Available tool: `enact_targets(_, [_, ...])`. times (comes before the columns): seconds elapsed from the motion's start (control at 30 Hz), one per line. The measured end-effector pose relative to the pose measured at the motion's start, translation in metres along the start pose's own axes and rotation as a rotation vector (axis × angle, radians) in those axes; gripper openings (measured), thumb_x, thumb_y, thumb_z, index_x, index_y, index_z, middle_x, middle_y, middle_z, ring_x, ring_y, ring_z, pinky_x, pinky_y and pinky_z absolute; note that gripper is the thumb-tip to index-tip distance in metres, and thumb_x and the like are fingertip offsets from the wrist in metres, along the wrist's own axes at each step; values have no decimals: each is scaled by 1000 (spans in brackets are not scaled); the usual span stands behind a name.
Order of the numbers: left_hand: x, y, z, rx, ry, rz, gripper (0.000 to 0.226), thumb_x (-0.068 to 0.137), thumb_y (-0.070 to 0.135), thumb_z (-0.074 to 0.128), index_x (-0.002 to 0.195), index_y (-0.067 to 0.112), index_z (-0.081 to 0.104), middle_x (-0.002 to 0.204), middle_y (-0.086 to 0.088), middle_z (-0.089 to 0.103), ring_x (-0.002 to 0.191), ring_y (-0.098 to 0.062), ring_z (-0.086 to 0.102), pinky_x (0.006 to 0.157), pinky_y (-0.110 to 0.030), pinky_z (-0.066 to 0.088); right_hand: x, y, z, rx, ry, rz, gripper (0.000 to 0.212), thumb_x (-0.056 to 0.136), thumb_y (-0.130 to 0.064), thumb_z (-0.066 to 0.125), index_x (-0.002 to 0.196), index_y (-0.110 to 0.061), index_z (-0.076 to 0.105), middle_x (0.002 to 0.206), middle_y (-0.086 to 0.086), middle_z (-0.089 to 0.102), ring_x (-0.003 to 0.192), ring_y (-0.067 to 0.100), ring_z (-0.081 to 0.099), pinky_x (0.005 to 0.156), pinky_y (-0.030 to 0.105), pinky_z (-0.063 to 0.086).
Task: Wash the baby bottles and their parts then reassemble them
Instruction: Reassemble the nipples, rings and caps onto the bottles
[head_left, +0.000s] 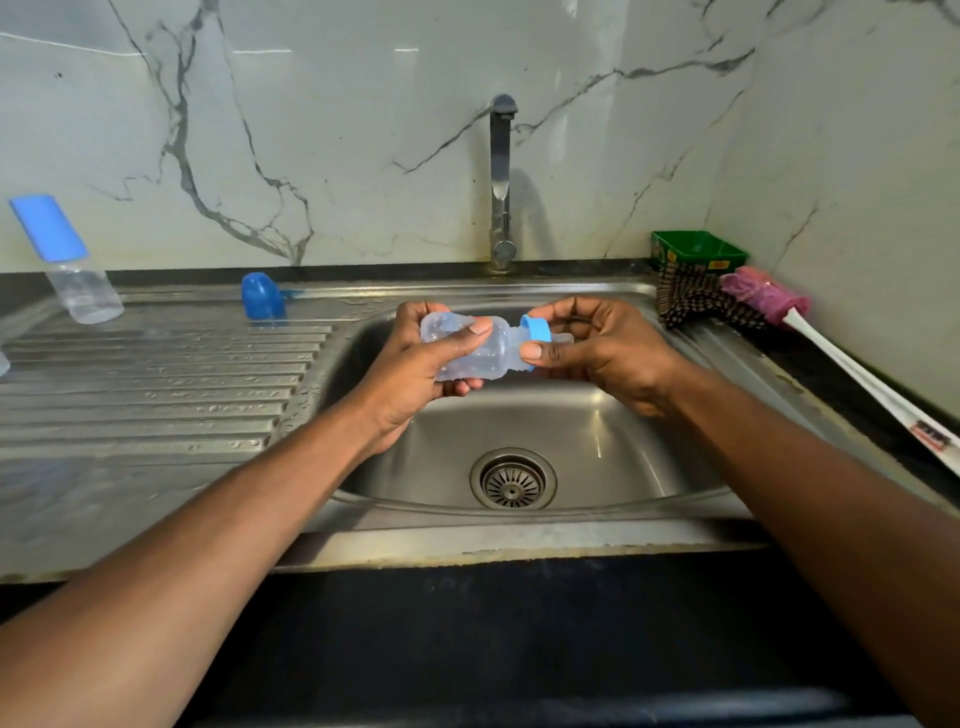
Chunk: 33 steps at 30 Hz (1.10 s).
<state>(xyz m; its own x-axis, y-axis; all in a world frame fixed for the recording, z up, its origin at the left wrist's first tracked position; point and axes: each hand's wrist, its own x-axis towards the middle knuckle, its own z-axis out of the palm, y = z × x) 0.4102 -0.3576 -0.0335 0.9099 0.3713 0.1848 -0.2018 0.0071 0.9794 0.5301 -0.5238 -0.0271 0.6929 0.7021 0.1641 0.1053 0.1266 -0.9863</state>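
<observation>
The clear baby bottle (480, 347) lies sideways above the sink (613, 415), its base wrapped in the left hand (421, 358). The right hand (592, 345) pinches its blue collar ring (537, 332) (teat hidden in the palm). Another capped bottle (70, 260) stands on the drainboard (156, 389).

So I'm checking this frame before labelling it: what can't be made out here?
Head view only:
- Teat on the bottle: mostly hidden by the right hand gripping the blue ring.
- Bottle base: covered by the left hand.
- Object at the left edge: cut off.
- Label on the brush handle: too small.
</observation>
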Motion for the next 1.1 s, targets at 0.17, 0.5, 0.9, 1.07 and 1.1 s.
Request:
enact_targets(0.17, [1, -1, -1, -14, 0, -31, 56, 82, 35, 73, 118, 4, 43, 97, -18, 64, 61, -20, 60, 48, -23, 46, -2, 0, 0, -12, -48, -5, 46, 52, -2, 81, 96, -10, 68, 101, 12, 72, 84, 20, 70, 80, 34, 61])
enact_targets(0.5, [-2, 2, 3, -52, -20, -79, 31, 95, 34, 59, 111, 8, 64, 86, -12, 64, 55, -14, 54, 44, -19, 41, -7, -7, 9, -123, 45, -94, 51, 51, -14, 86, 97, -3, 68, 100, 20, 73, 85, 24, 71, 79, 39, 61])
enact_targets(0.9, [0, -1, -4, 159, -104, 220, 56, 70, 16, 82, 107, 14, 40, 97, -4, 56, 78, -14, 61, 57, -25, 54, -11, -12, 13, -6, 2, 227, 47, 75, -37, 74, 105, -1, 72, 91, 17, 72, 65, 23, 70, 59, 24, 60])
enact_targets(1.07, [-3, 3, -7, 135, -73, -110, 44, 86, 42, 70, 112, 9, 58, 94, -16, 67, 54, -19, 56, 40, -22, 43, -12, -1, 15, -252, 30, -52, 42, 59, -15, 88, 97, -7, 71, 93, 14, 73, 79, 19, 70, 73, 31, 61])
enact_targets(1.1, [-4, 3, -8, 150, -83, -165, 42, 90, 47, 62, 114, 12, 63, 94, -16, 67, 50, -16, 52, 38, -21, 41, -11, 1, 16, -356, 49, -137, 42, 58, -15, 91, 95, -10, 71, 93, 10, 74, 81, 17, 69, 76, 31, 60])
